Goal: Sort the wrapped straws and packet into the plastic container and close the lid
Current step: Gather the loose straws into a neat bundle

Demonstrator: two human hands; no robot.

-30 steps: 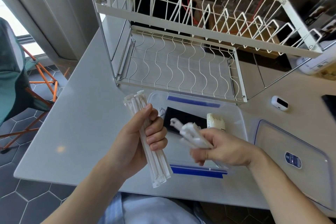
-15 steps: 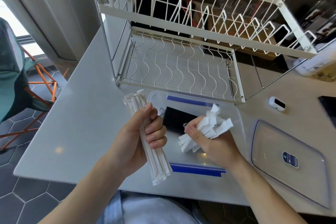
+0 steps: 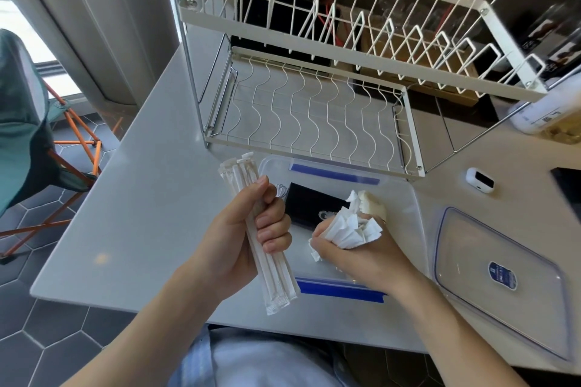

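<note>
Left hand (image 3: 239, 239) grips long wrapped straws (image 3: 267, 261); right hand (image 3: 361, 254) clutches short straws (image 3: 349, 228) over container (image 3: 405, 207).

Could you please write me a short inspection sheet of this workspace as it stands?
Surface: grey table, mostly bare.
Job's things: open plastic container holding a black item; lid lies beside it, off.
Clutter: white dish rack; small white device; bottle.
Grippers: left hand grips long wrapped straws; right hand clutches short wrapped straws over the container.
Cables: red wire behind the rack.
Surroundings: folding chair, tiled floor.
</note>
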